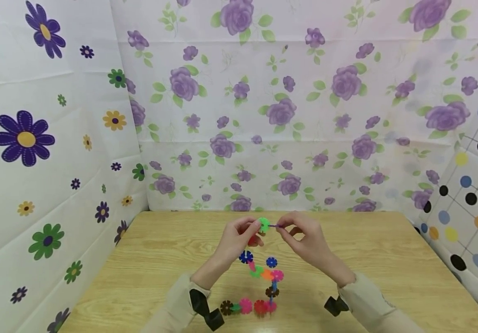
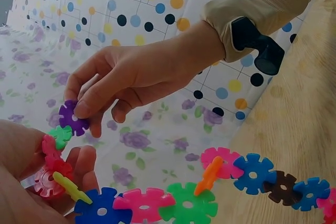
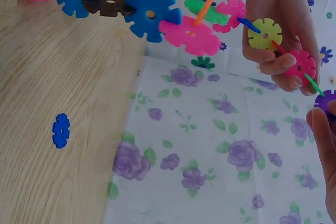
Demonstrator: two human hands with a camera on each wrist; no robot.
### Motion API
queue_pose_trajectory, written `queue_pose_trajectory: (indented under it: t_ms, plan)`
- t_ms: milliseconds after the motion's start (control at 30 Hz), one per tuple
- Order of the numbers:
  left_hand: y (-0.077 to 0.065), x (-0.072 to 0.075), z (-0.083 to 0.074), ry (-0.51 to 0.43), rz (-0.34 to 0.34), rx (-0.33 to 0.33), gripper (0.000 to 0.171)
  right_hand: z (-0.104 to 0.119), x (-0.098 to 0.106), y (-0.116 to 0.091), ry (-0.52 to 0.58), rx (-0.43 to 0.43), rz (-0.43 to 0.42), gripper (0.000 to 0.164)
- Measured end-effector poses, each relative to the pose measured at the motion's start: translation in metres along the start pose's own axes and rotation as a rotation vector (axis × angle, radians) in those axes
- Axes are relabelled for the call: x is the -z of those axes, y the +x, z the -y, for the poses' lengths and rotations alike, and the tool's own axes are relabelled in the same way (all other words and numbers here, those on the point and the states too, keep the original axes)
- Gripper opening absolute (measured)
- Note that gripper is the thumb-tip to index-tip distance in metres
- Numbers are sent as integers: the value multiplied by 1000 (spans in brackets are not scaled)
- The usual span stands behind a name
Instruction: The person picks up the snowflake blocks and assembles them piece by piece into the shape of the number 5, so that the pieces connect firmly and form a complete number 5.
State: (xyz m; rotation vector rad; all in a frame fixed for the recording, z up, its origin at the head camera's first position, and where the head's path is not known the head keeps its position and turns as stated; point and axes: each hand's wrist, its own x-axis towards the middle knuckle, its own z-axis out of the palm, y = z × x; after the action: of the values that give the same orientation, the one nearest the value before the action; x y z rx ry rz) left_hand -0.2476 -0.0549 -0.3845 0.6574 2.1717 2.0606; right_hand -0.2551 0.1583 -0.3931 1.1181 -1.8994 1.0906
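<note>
Above the table, my left hand (image 1: 235, 240) holds the end of a chain of notched plastic snowflake discs. A light green disc (image 1: 264, 225) shows by its thumb, and pink, red and yellow (image 3: 265, 34) discs run along the palm. My right hand (image 1: 307, 238) pinches a purple disc (image 2: 72, 118) between thumb and fingers. The purple disc's edge meets the green one; how deep the slots engage cannot be told. From the left hand the chain hangs down past a blue disc (image 1: 245, 256) to a pink disc (image 1: 245, 305) and a brown disc (image 1: 226, 307).
A loose blue disc (image 1: 271, 262) lies on the wooden table (image 1: 159, 259), right of the chain. Flower-printed cloth (image 1: 280, 111) stands behind the table, with a dotted cloth (image 1: 472, 199) on the right. Black straps (image 1: 206, 311) hang at both wrists.
</note>
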Motion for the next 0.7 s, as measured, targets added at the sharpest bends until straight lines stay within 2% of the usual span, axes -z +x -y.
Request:
queue_pose_trajectory:
  t_ms: [233, 500, 633, 700]
  plan:
    - [-1, -4, -4, -26, -7, -19, 32, -1, -4, -1, 19, 86, -47, 3]
    - [-1, -7, -7, -44, -21, -24, 34, 3, -13, -1, -79, 121, -131, 10]
    - [-1, -6, -7, -44, -9, -15, 34, 2, -14, -1, -66, 112, -129, 11]
    - [-1, -6, -7, -44, 18, -18, 34, 1, -13, 0, -44, 108, -113, 11]
